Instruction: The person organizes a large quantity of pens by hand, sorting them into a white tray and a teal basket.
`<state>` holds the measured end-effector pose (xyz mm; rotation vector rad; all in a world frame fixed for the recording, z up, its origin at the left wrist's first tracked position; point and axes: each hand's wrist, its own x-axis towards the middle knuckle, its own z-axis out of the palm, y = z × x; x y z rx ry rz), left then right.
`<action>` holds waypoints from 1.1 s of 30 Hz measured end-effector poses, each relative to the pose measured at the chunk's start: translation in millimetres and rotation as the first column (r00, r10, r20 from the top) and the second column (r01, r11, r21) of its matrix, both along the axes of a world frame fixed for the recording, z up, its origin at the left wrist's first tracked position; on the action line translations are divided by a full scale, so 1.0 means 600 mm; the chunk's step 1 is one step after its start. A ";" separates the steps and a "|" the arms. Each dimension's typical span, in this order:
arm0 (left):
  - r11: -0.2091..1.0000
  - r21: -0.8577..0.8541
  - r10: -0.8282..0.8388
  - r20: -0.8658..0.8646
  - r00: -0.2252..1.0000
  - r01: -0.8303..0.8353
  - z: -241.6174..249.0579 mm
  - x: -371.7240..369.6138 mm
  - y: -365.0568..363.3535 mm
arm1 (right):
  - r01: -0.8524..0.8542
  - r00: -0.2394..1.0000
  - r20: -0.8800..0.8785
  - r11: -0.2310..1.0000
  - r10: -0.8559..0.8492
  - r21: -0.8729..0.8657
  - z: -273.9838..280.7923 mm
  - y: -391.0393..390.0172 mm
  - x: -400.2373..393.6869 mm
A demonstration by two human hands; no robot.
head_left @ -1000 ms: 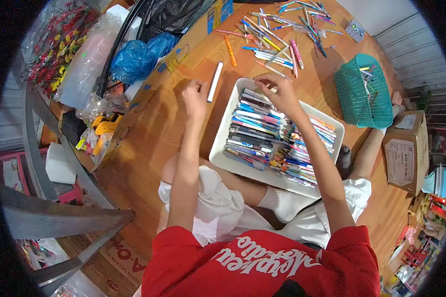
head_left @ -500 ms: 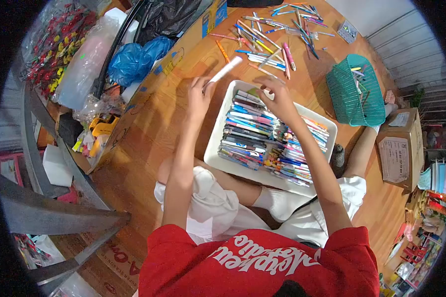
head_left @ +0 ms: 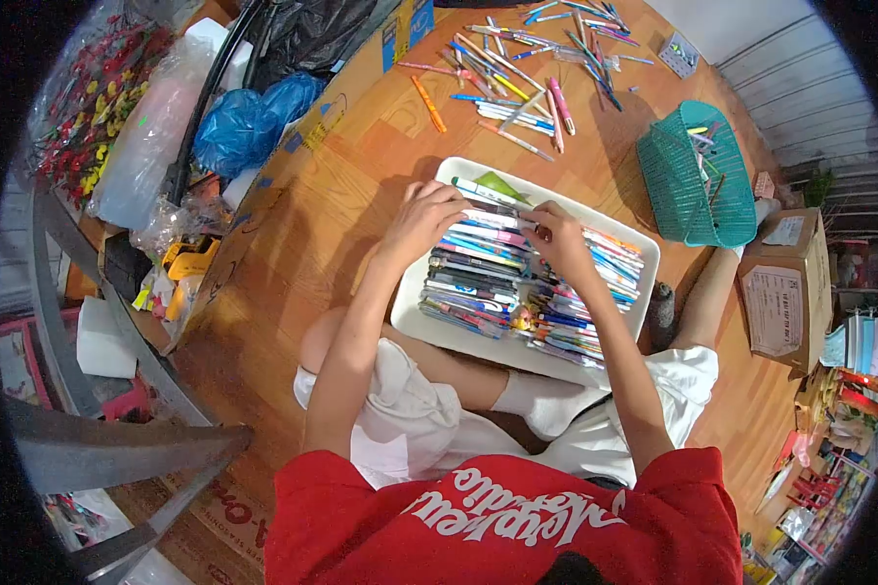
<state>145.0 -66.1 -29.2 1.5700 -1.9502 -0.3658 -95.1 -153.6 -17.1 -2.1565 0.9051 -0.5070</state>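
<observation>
Left hand point(head_left: 422, 224) arched, right hand point(head_left: 558, 238) curled, over pens point(head_left: 470, 283) in tray point(head_left: 498, 349)

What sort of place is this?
Probably a cluttered home or small-shop room used for storage: bunches of red and yellow flowers in clear plastic, a cardboard box, and a white tray of pens on a wood-look floor.

A wood-patterned floor point(head_left: 361, 161) meets a pale, ribbed wall point(head_left: 785, 88).
</observation>
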 end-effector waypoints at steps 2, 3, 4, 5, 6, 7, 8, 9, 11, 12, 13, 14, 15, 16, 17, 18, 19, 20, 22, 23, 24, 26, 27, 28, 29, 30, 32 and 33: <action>1.000 0.010 0.001 0.043 0.999 -0.001 -0.008 0.000 -0.002 | -0.023 0.999 -0.025 1.000 0.023 0.009 -0.010 -0.006 -0.002; 1.000 0.015 0.002 0.064 0.998 -0.003 -0.007 -0.001 -0.003 | -0.039 0.998 -0.046 0.999 0.039 0.002 -0.008 -0.009 -0.001; 1.000 0.000 0.021 0.037 0.999 -0.021 -0.006 -0.003 -0.005 | -0.056 0.996 -0.068 0.998 0.055 -0.004 -0.006 -0.013 0.000; 0.999 -0.012 0.040 0.010 0.999 -0.040 -0.006 -0.005 -0.007 | -0.032 0.999 -0.046 0.998 0.029 -0.061 -0.002 -0.024 0.002; 0.998 -0.023 0.060 -0.016 0.998 -0.061 -0.003 -0.005 -0.007 | -0.008 1.000 -0.022 0.993 0.006 -0.116 0.004 -0.043 0.004; 0.997 -0.007 0.076 -0.026 0.997 -0.076 -0.003 -0.002 -0.006 | 0.017 1.000 0.004 0.986 -0.017 -0.169 0.002 -0.064 0.008; 0.996 0.010 0.089 -0.036 0.995 -0.089 -0.003 0.002 -0.007 | 0.091 0.996 0.037 0.982 -0.087 -0.163 -0.008 -0.094 0.016; 0.995 0.025 0.102 -0.046 0.994 -0.101 -0.005 0.004 -0.008 | 0.167 0.985 0.070 0.973 -0.158 -0.157 -0.020 -0.128 0.026; 0.992 -0.024 0.118 -0.106 0.987 -0.121 -0.007 0.005 -0.012 | 0.131 0.990 -0.010 0.955 -0.139 -0.266 -0.049 -0.194 0.050; 0.990 -0.049 0.126 -0.135 0.983 -0.134 -0.007 0.006 -0.014 | 0.078 0.990 -0.096 0.962 -0.107 -0.262 -0.062 -0.215 0.055; 0.982 -0.054 0.169 -0.173 0.970 -0.181 -0.008 0.007 -0.015 | 0.026 0.981 -0.180 0.968 -0.073 -0.251 -0.078 -0.231 0.058; 0.972 -0.056 0.214 -0.210 0.954 -0.230 -0.009 0.009 -0.017 | -0.027 0.964 -0.263 0.971 -0.037 -0.236 -0.095 -0.247 0.063; 0.959 -0.057 0.257 -0.247 0.934 -0.279 -0.011 0.011 -0.017 | -0.039 0.958 -0.285 0.977 -0.023 -0.208 -0.129 -0.270 0.061; 0.943 -0.051 0.308 -0.241 0.920 -0.329 -0.011 0.014 -0.016 | -0.048 0.951 -0.308 0.983 -0.009 -0.179 -0.172 -0.292 0.052; 0.924 -0.048 0.358 -0.235 0.904 -0.379 -0.010 0.017 -0.015 | -0.057 0.944 -0.331 0.987 0.004 -0.151 -0.195 -0.302 0.046; 0.904 -0.044 0.405 -0.230 0.885 -0.425 -0.010 0.020 -0.014 | -0.034 0.953 -0.301 0.982 -0.025 -0.188 -0.178 -0.292 0.041; 0.896 -0.016 0.421 -0.291 0.859 -0.444 -0.029 0.029 -0.016 | -0.009 0.961 -0.270 0.975 -0.053 -0.224 -0.136 -0.269 0.031; 0.893 -0.005 0.428 -0.303 0.851 -0.451 -0.036 0.035 -0.017 | 0.014 0.968 -0.239 0.965 -0.079 -0.261 -0.091 -0.242 0.023; 0.881 0.015 0.451 -0.329 0.830 -0.473 -0.046 0.044 -0.017 | 0.067 0.987 -0.123 0.962 -0.103 -0.264 -0.017 -0.182 0.005; 0.874 0.092 0.471 -0.407 0.783 -0.478 -0.053 0.045 -0.018 | 0.095 0.991 -0.066 0.961 -0.116 -0.258 0.013 -0.144 -0.005; 0.865 0.106 0.488 -0.408 0.772 -0.491 -0.062 0.047 -0.020 | 0.062 0.997 -0.038 0.967 -0.073 -0.246 0.041 -0.108 -0.013; 0.848 0.132 0.518 -0.412 0.750 -0.514 -0.077 0.047 -0.021 | 0.019 0.997 0.079 0.988 -0.007 -0.151 0.067 -0.028 -0.023; 0.849 0.148 0.513 -0.454 0.728 -0.507 -0.072 0.046 -0.022 | -0.073 0.997 0.029 0.989 0.077 -0.131 0.064 0.000 -0.027; 0.851 0.165 0.509 -0.493 0.706 -0.498 -0.063 0.044 -0.021 | -0.121 0.993 -0.008 0.986 0.120 -0.118 0.052 0.028 -0.029; 0.853 0.181 0.504 -0.530 0.682 -0.489 -0.057 0.044 -0.020 | -0.175 0.985 -0.020 0.976 0.174 -0.132 0.029 0.051 -0.031; 0.851 0.170 0.506 -0.523 0.686 -0.498 -0.055 0.044 -0.018 | -0.183 0.982 -0.078 0.966 0.171 -0.182 0.026 0.077 -0.028; 0.844 0.146 0.512 -0.507 0.693 -0.516 -0.054 0.048 -0.012 | -0.234 0.972 -0.086 0.945 0.220 -0.226 0.006 0.105 -0.026; 0.838 0.166 0.526 -0.501 0.688 -0.520 -0.053 0.050 -0.010 | -0.222 0.974 -0.100 0.952 0.205 -0.210 -0.001 0.111 -0.024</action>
